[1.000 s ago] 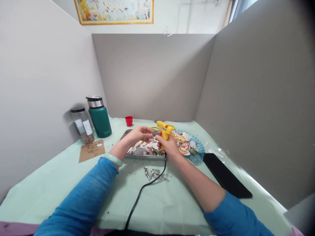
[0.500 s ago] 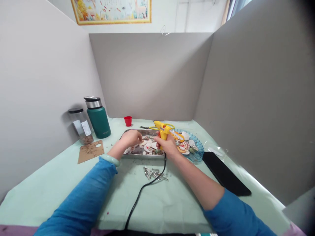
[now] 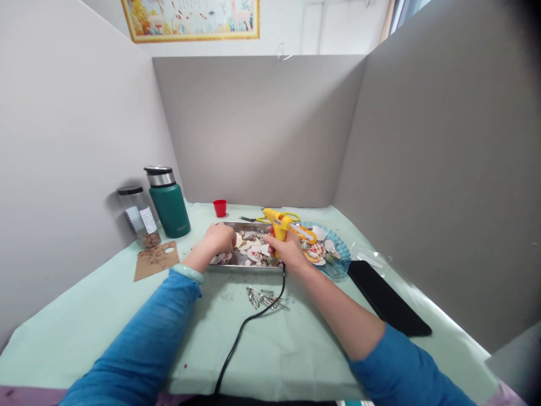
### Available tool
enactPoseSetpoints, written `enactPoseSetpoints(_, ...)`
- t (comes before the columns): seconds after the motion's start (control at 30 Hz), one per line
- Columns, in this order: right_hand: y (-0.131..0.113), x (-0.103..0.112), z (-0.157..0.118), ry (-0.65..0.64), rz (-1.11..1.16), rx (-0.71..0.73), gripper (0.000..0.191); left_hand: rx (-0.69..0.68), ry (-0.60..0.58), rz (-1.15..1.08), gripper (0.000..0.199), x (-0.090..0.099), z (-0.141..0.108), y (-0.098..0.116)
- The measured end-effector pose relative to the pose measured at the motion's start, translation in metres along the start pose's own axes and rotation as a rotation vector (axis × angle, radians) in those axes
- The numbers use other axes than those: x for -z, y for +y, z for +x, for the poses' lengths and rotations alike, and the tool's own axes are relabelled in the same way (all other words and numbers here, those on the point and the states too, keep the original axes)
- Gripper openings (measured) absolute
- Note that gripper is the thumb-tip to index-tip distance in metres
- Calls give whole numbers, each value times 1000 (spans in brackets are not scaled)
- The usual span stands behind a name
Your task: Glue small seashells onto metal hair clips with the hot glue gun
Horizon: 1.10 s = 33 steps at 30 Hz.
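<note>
**Yellow glue gun (image 3: 279,224) in right hand (image 3: 291,252), left hand (image 3: 218,239) at metal tray (image 3: 247,270)**

Tablecloth (image 3: 304,349), pale green: lying beneath everything listed here.

Metal tray, shallow: standing ahead of you, holding loose shells (image 3: 253,254).

Blue plate (image 3: 345,265), scalloped: sitting right of the tray, bearing more shells.

Left hand: you are lowering it at the tray's left end, fingers curling downward. This is the newest change; by judgement, your attention is going to the shells rather than the nozzle (image 3: 266,212). Against the earliest frame, where it was hovering near the gun, it is now sitting well apart from it. Your fingertips are hiding behind the hand, so whether they are pinching anything cannot be told.

Right hand: you are wrapping it firmly round the gun's handle, holding much the same place as before.

Glue gun: hanging over the tray's right part, nozzle pointing up and left, black cord (image 3: 236,341) trailing toward you.

Scissors (image 3: 259,220), yellow-handled: lying behind the tray, their dark blades now showing where your left hand was covering them.

Slim metal pieces (image 3: 255,299): lying heaped in front of the tray, the cord crossing beside them.
</note>
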State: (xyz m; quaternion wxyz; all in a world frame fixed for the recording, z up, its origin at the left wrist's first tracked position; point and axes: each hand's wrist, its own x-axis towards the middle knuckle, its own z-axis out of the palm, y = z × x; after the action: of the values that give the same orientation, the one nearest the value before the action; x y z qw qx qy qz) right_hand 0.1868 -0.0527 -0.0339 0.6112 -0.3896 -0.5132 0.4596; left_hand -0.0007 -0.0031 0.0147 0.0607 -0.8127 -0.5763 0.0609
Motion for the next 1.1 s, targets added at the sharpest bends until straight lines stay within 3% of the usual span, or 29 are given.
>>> enactPoseSetpoints(0.2, -5, -2, -2, 4, 2, -12, 32, -46, -7, 108, 22, -1, -4, 14)
enactPoseSetpoints(0.53, -1, 0, -1, 4, -17, 1, 30, 16, 40, 103, 21, -4, 2, 1)
enactPoseSetpoints(1.1, -3, -1, -1, 3, -8, -3, 30, 104, 83, 79, 16, -17, 11, 2)
